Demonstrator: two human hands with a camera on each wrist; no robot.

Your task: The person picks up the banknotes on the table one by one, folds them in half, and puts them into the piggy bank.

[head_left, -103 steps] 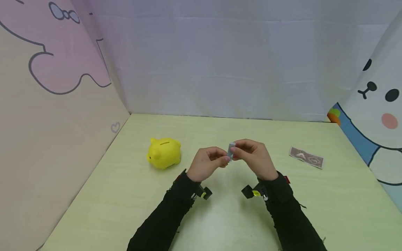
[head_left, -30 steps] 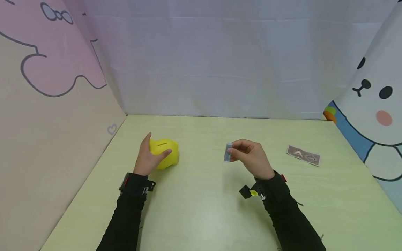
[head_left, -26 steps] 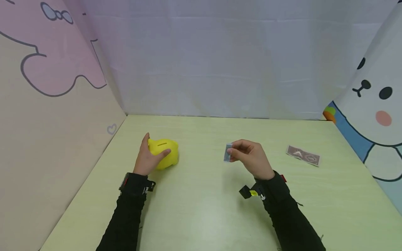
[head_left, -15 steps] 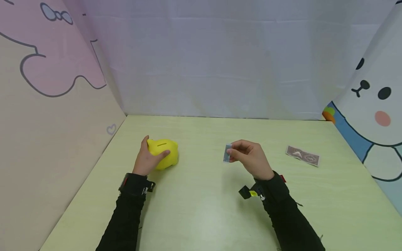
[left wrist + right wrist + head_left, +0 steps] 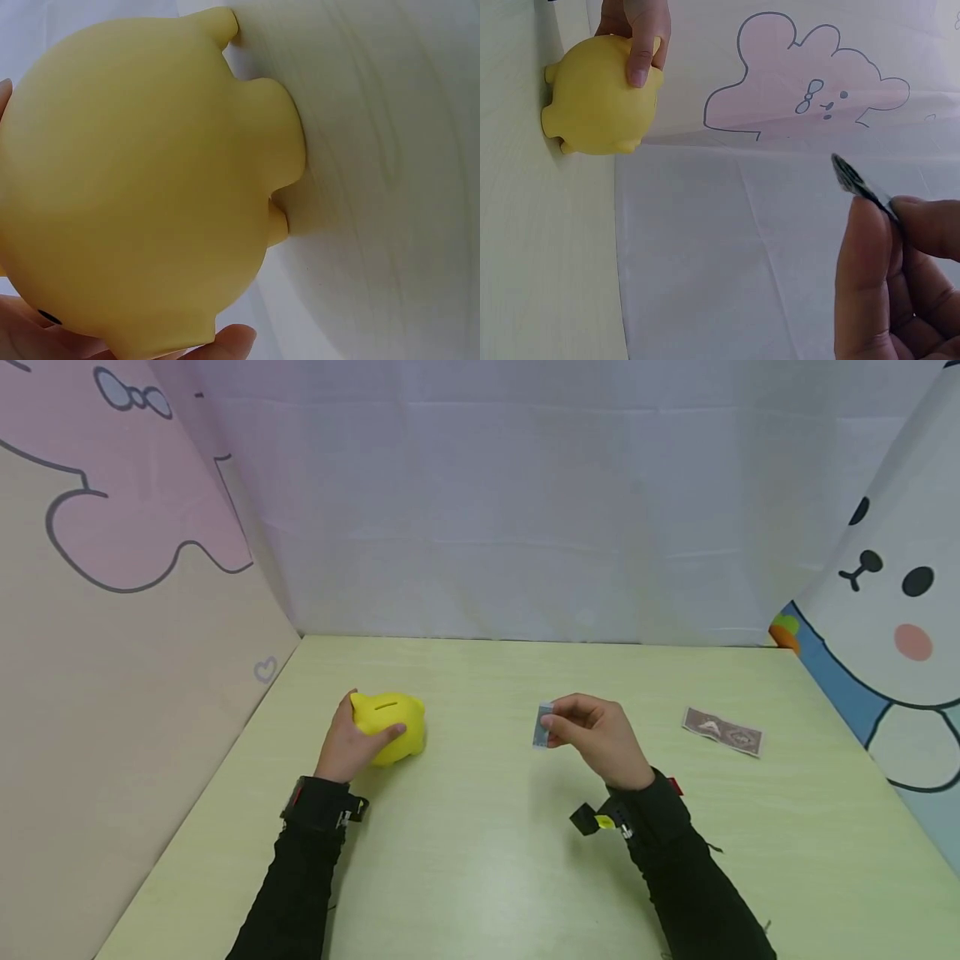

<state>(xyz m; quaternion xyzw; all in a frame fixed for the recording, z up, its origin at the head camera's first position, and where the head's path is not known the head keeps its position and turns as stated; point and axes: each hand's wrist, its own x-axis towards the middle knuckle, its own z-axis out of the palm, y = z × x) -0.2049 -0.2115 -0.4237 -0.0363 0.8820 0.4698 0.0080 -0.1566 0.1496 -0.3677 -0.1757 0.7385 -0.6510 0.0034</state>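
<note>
A yellow piggy bank [image 5: 390, 727] stands on the table, its coin slot facing up. My left hand [image 5: 348, 745] grips it from the left, thumb on the near side and fingers curled around the head end. Close up in the left wrist view, the piggy bank [image 5: 142, 172] has its feet on the tabletop, and fingertips [image 5: 234, 341] touch its snout. Above the middle of the table, my right hand [image 5: 603, 735] pinches a small folded banknote [image 5: 541, 727] between thumb and fingers. The folded banknote [image 5: 847, 176] appears nearly edge-on in the right wrist view.
Farther right lies a brownish banknote [image 5: 723, 732], flat with a slight crease. The pale wooden table [image 5: 480, 860] ends at a light curtain [image 5: 510, 527] behind. Printed cloth panels hang on the left and right sides.
My left hand has let go of the folded banknote, moved left and closed around the piggy bank. My right hand keeps its pinch on the folded banknote, nearly still.
</note>
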